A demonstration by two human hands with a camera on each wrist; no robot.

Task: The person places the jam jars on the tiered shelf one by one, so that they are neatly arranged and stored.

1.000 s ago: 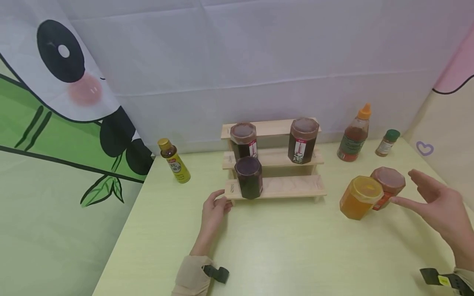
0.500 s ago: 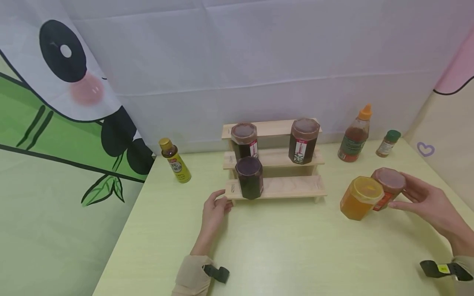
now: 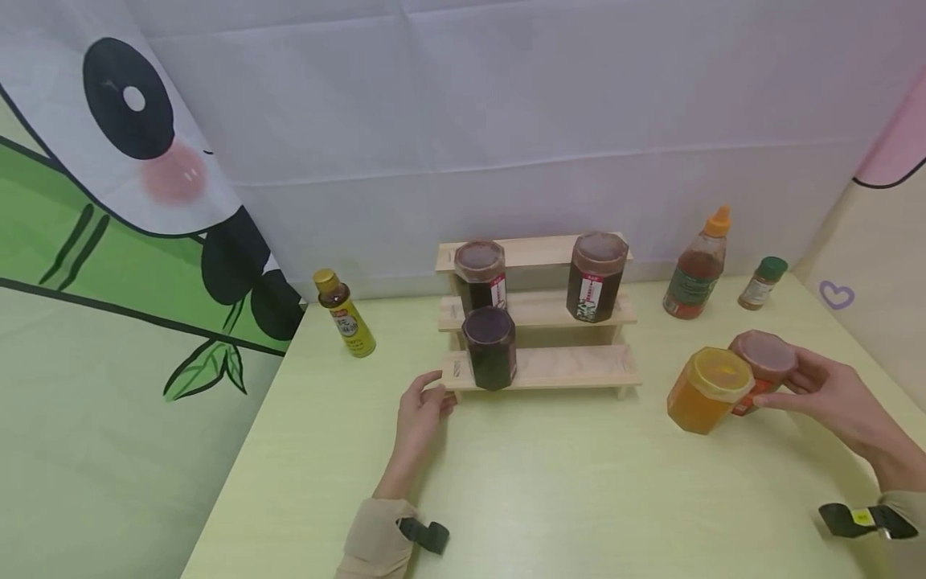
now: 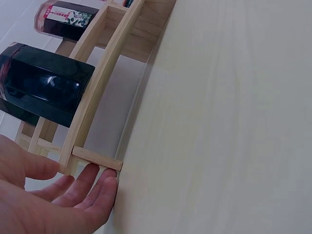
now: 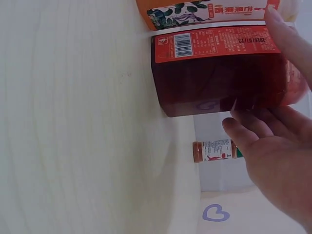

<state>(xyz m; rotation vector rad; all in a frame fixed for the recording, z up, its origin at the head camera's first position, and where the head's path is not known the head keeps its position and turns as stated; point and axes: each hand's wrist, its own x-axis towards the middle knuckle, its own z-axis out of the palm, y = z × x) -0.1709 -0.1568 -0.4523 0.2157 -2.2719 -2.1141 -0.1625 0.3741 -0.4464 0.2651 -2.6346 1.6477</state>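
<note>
- The right hand [image 3: 832, 402] holds a dark red, many-sided jar with a see-through reddish lid [image 3: 765, 362]. The jar is between the thumb and the other fingers [image 5: 251, 126], up near its lid end, so the fingers are spread about as wide as the jar.
- The thumb is on the side with the orange-red label (the one with the black-and-white stripes), and the other fingers are around on the far side from it.
- An orange, many-sided jar with a yellow top [image 3: 702, 398] is just beside the red jar, on the thumb's side. I cannot tell if the two jars touch.
- The left hand [image 3: 418, 414] holds the left end of a pale wooden rack with three steps [image 3: 571, 367]. Its thumb is on the end of the front bar, and the other fingers curl under by the short leg.
- A dark many-sided jar [image 3: 492, 358] sits on the bottom step, near the left hand. Two more dark jars with white and red labels are on the middle step: a left one [image 3: 473, 288] and a right one [image 3: 596, 281].
- Behind the red jar, on the pale yellow-green tabletop [image 3: 550, 490], are a red squeeze bottle with an orange tip [image 3: 696, 269] and a little bottle with a green cap [image 3: 762, 285].
- A brown bottle with a yellow label and gold cap [image 3: 349, 320] is left of the rack.
</note>
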